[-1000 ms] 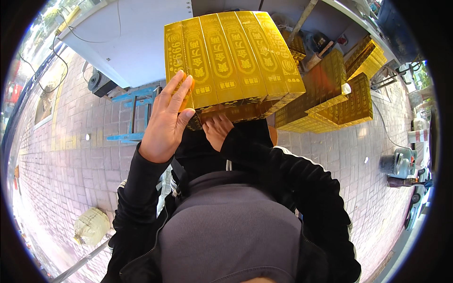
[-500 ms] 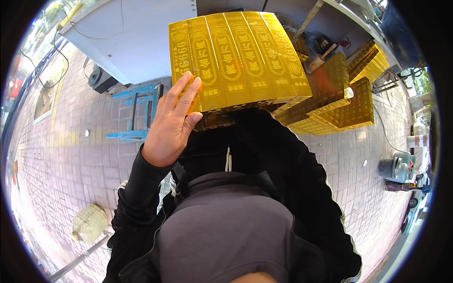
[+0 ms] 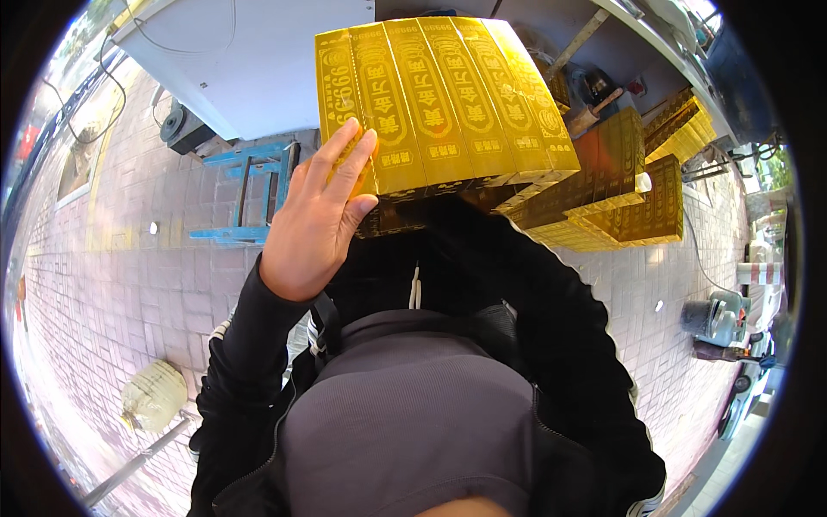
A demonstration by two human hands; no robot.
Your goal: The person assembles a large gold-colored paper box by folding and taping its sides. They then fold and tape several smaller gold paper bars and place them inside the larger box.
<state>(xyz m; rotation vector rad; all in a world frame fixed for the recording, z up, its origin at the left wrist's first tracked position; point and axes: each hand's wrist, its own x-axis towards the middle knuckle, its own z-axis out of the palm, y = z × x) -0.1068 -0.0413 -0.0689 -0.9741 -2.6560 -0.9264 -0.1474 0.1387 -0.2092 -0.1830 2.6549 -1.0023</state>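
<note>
A row of several shiny gold printed cardboard boxes (image 3: 448, 103) is held up in front of my chest, the boxes pressed side by side. My left hand (image 3: 323, 194) lies against the front left part of the row, its fingers stretched out and the thumb at the lower edge. My right forearm (image 3: 500, 233) in a black sleeve reaches beneath the boxes. The boxes hide my right hand itself, so its fingers do not show.
More gold boxes (image 3: 642, 202) are stacked to the right, beside a shelf holding tools. A blue metal frame (image 3: 250, 194) stands on the paving left of me, near a white cabinet (image 3: 241, 69). A pale container (image 3: 155, 395) sits at the lower left, a gas cylinder (image 3: 728, 314) far right.
The view has shifted slightly, so the gold boxes appear a little further right. My left hand keeps its place on the boxes, and the right arm stays beneath them.
</note>
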